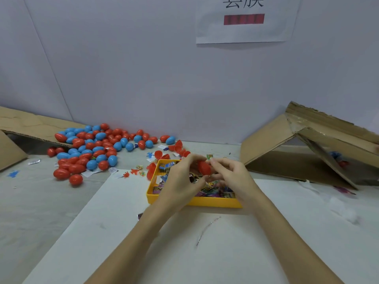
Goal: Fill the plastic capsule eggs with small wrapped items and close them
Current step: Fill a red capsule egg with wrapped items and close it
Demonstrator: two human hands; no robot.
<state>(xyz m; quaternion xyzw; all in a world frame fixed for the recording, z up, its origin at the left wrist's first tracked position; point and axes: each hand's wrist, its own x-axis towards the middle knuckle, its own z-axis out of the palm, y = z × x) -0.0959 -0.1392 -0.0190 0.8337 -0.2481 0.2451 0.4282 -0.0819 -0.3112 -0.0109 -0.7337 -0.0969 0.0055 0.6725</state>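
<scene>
Above the yellow tray (196, 202) both hands hold one red capsule egg (204, 167). My left hand (180, 179) grips it from the left with curled fingers, and my right hand (231, 175) pinches it from the right. Whether the egg is fully closed I cannot tell. The tray holds several small wrapped items (213, 188) in colourful paper. A big pile of closed red and blue eggs (92, 149) lies at the back left. Open red egg halves (176, 148) lie just behind the tray.
A tilted cardboard box (303, 148) stands at the right, another cardboard box (18, 130) at the far left. A white sheet (184, 242) covers the table in front of the tray. Small toy figures and wrappers (135, 171) lie left of the tray. A paper sign (244, 19) hangs on the wall.
</scene>
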